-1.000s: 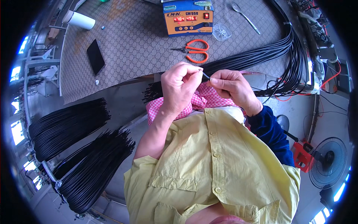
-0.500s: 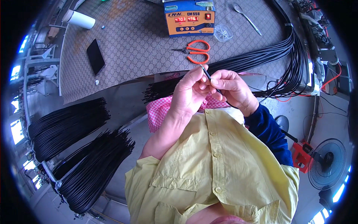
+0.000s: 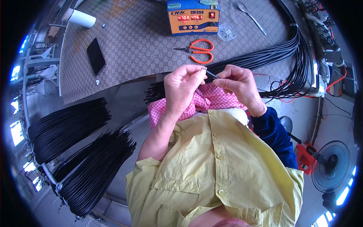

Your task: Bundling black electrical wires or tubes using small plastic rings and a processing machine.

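My left hand [image 3: 183, 87] pinches the tip of a thin black cable [image 3: 212, 74] between thumb and fingers, above the table's near edge. A few centimetres along, my right hand [image 3: 241, 85] grips the same cable between thumb and forefinger. The short stretch between the hands is straight and slants down to the right. My left fingertips cover the cable's very end, so its shape is hidden. Just beyond the hands lie orange-handled scissors [image 3: 189, 49], blades to the left. A thick bundle of black cables [image 3: 264, 56] runs behind my right hand and bends at the table's right.
A blue and orange control box [image 3: 193, 23] with a lit red display stands at the back. Around it are a clear dish [image 3: 227, 33], a spoon [image 3: 252, 19], a phone [image 3: 96, 56] and a white cup [image 3: 80, 19]. Cable bundles [image 3: 100, 172] hang at left; a fan [image 3: 329, 168] stands right.
My hands have moved apart along the cable, with the right shifting to the right. My left fingers have closed over the cable's end, which showed before.
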### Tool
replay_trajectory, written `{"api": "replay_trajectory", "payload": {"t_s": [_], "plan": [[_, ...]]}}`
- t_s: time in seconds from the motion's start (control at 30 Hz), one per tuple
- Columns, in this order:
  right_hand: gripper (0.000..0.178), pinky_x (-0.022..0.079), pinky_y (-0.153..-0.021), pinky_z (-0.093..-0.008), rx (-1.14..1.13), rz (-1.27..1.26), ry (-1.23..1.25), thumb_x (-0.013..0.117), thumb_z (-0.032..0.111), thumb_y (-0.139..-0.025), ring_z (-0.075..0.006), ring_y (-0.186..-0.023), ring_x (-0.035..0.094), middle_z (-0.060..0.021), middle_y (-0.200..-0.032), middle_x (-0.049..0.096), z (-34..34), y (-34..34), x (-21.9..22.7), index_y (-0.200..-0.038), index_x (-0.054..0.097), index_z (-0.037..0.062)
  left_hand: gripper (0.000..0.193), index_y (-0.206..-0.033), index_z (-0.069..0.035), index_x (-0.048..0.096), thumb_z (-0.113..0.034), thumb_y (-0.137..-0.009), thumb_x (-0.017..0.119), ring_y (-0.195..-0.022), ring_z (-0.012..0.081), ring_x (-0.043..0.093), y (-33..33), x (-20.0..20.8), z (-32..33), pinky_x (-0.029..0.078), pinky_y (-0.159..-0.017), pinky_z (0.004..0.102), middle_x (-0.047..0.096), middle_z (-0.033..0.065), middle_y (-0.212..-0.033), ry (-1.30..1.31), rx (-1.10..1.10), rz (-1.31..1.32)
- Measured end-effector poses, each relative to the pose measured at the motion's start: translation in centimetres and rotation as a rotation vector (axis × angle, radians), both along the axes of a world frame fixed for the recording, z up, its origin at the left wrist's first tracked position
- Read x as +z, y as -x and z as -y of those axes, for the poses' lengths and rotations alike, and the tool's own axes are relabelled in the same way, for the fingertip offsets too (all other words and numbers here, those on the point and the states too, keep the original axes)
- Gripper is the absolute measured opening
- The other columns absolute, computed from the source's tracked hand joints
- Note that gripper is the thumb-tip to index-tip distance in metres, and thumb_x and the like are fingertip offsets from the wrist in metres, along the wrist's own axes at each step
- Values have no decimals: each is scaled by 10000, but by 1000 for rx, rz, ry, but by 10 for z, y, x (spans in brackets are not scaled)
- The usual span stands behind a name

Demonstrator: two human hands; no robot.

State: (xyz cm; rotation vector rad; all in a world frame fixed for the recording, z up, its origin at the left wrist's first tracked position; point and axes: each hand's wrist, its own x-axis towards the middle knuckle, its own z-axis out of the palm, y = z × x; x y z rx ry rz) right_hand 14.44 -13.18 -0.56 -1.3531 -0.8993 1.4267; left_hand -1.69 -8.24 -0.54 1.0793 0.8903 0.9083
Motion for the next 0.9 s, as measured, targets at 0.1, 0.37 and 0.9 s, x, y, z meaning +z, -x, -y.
{"api": "replay_trajectory", "payload": {"t_s": [0.1,0.37,0.9], "plan": [[70,309,-427,-166,-39,-119,-40,633,15,-740,-42,-482,435,12,-595,502,1,5,-3,-713,569,23,83,-842,22,589,-34,-786,567,-613,80,542,-5,1,3,431,-560,190,596,65,-710,89,84,174],[80,318,-415,-179,-122,-397,11,620,66,-769,-56,-474,450,-15,-602,533,2,13,-17,-755,569,7,133,-896,33,562,-60,-802,548,-651,101,519,-19,-13,10,417,-610,209,554,66,-721,293,141,551],[84,292,-424,-179,-35,-319,50,620,69,-766,-46,-475,422,0,-597,511,2,5,-13,-756,570,2,192,-752,-21,560,-197,-824,529,-568,123,507,-5,-8,-9,397,-534,229,555,57,-648,461,-43,416]]}}
